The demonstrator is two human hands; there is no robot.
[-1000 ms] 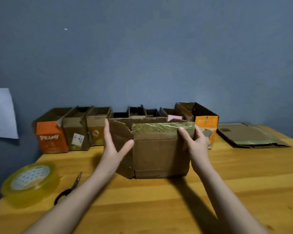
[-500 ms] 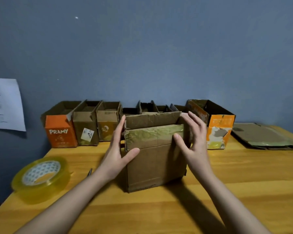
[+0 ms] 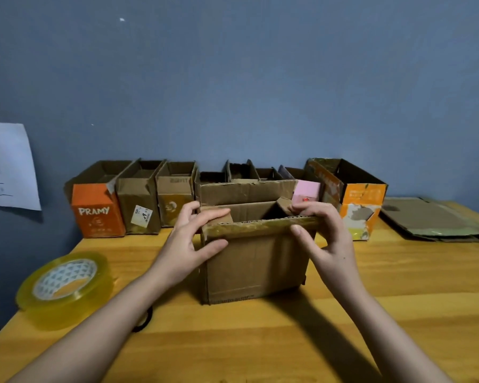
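my hands (image 3: 190,244) (image 3: 325,239) pinch the light, floppy cardboard box (image 3: 256,269) by its taped front flap (image 3: 260,228), near the corners.

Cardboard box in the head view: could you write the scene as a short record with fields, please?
Box: open cardboard box, upright on the wooden table; its near flap is taped
Left hand: grips the box's top left corner
Right hand: grips the near flap's right end
Left of box: yellow tape roll, lying on the table
Behind: row of open boxes along the wall
Far right: flattened cardboard
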